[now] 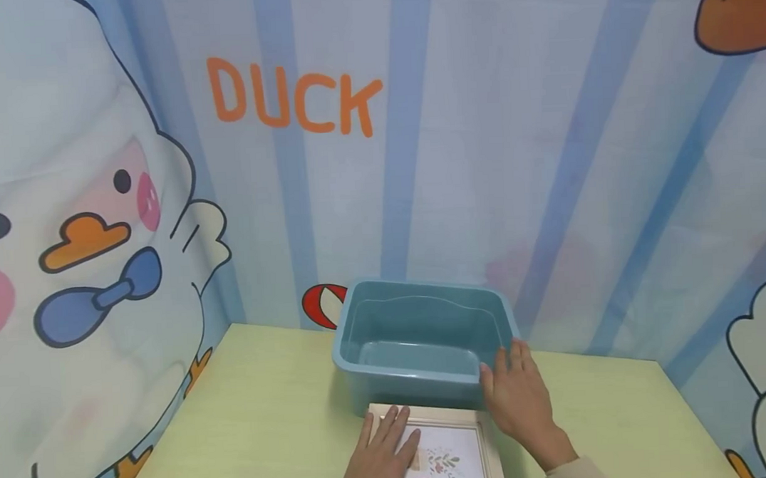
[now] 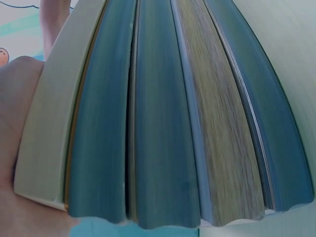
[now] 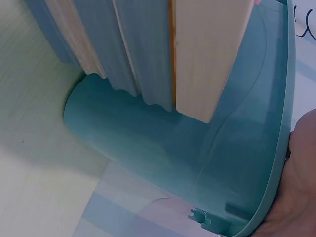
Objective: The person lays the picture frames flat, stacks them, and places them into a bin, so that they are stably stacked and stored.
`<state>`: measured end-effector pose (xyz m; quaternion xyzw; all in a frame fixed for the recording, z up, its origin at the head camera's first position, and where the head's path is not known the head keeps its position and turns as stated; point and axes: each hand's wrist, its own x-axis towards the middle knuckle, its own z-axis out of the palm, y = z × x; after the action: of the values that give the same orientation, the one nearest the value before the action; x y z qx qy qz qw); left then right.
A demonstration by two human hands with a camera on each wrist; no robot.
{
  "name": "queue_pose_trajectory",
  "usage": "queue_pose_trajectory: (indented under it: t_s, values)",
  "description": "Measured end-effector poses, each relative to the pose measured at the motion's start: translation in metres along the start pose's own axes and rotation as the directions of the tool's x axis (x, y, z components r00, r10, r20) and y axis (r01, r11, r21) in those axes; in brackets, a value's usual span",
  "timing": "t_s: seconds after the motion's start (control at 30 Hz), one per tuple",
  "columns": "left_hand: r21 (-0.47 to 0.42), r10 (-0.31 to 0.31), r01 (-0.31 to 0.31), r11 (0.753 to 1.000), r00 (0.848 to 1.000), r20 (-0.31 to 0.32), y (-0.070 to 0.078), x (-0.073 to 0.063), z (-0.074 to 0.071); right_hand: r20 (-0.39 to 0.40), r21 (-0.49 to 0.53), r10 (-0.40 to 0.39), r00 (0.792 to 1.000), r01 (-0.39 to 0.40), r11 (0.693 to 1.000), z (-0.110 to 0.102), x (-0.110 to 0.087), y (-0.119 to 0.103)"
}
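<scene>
A cream picture frame (image 1: 491, 452) with a small floral print lies face up at the table's front. My left hand (image 1: 380, 456) rests on it, fingers spread and fairly straight. In the left wrist view this is the top of a stack: blue frames (image 2: 163, 123) and a wood-grain frame (image 2: 222, 123) lie beneath. Just behind the stack stands a blue-green plastic bin (image 1: 421, 387), whose inside looks bare. My right hand (image 1: 521, 400) touches the bin's right front corner with extended fingers; in the right wrist view it lies against the outer side of the rim.
The pale yellow-green table (image 1: 275, 408) extends to both sides of the bin. Behind it hangs a striped blue curtain (image 1: 463, 157) with duck drawings and lettering, close to the bin's back. A second curtain side (image 1: 65, 153) borders the table at left.
</scene>
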<state>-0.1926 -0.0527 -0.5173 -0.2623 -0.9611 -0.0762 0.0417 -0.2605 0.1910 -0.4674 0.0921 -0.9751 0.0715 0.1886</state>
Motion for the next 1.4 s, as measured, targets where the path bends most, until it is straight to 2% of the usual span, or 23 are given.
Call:
queue_pose_trajectory:
  t_s: [0.2, 0.4, 0.87, 1.1, 1.2, 1.27, 1.33, 1.4]
  values:
    - [0.006, 0.021, -0.021, 1.0, 1.0, -0.022, -0.001, 0.0, 0.003, -0.004, 0.025, 0.011, 1.0, -0.011, 1.0, 0.001, -0.002, -0.001]
    - [0.003, 0.037, -0.037, 0.999, 0.998, -0.053, -0.002, -0.001, 0.008, 0.031, 0.053, 0.029, 0.999, -0.031, 0.998, 0.003, -0.003, 0.0]
    - [-0.021, 0.021, -0.021, 1.0, 1.0, 0.004, -0.001, -0.001, 0.01, 0.054, 0.154, 0.069, 0.996, -0.077, 0.985, 0.01, -0.005, 0.003]
    - [0.005, 0.029, -0.029, 1.0, 0.999, -0.029, -0.002, 0.0, 0.012, 0.023, 0.273, 0.055, 0.998, -0.059, 0.96, 0.011, -0.006, 0.007]
    - [0.006, 0.029, -0.028, 1.0, 0.999, -0.043, -0.002, 0.0, 0.012, -0.023, 0.381, 0.093, 0.995, -0.077, 0.922, 0.008, -0.01, 0.006]
    - [0.007, 0.029, -0.029, 1.0, 0.998, -0.047, -0.003, -0.001, 0.012, -0.068, 0.472, 0.175, 0.982, -0.123, 0.873, 0.004, -0.017, 0.005]
    - [0.01, 0.029, -0.028, 1.0, 0.998, -0.054, -0.003, -0.001, 0.012, -0.098, 0.565, 0.294, 0.951, -0.19, 0.803, 0.001, -0.028, 0.004]
    - [0.008, 0.031, -0.031, 0.999, 0.997, -0.069, -0.003, -0.001, 0.013, -0.091, 0.654, 0.422, 0.902, -0.265, 0.709, 0.0, -0.041, 0.003]
